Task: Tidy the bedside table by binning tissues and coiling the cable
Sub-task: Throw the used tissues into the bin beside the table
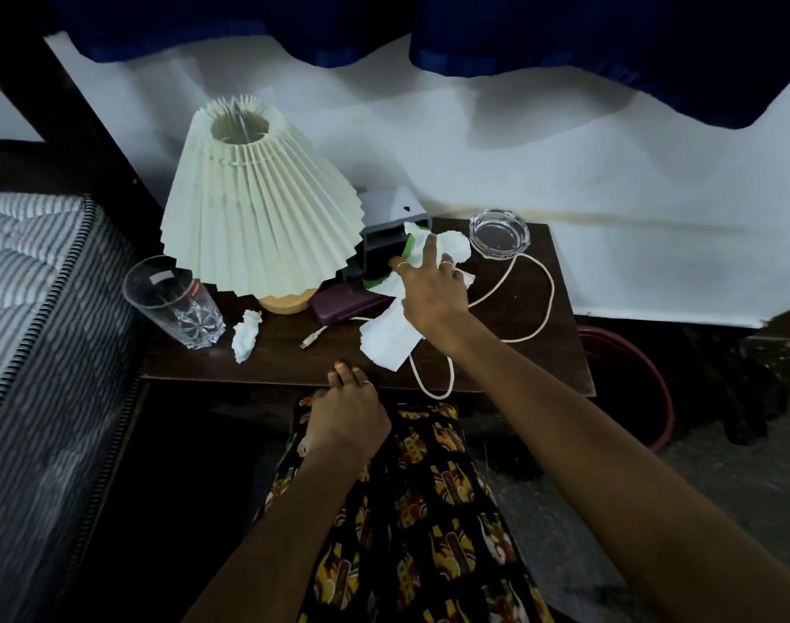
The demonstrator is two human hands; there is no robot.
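My right hand (431, 287) reaches over the dark bedside table (541, 308) with its fingers spread over white tissues. A crumpled tissue (451, 245) lies under the fingertips and a flat tissue (386, 337) lies under the wrist. Another crumpled tissue (246, 335) sits near the glass. A white cable (547, 287) loops across the table's right side and hangs over the front edge; its plug (311, 338) lies mid-table. My left hand (348, 409) rests at the table's front edge, fingers straight, holding nothing.
A pleated lamp (258, 204) stands at the back left, a drinking glass (172, 301) beside it. A grey box (386, 238) and a dark purple case (348, 301) sit behind the tissues. A glass ashtray (498, 233) is at the back right. A red tub (631, 379) stands on the floor to the right, a mattress (28, 281) to the left.
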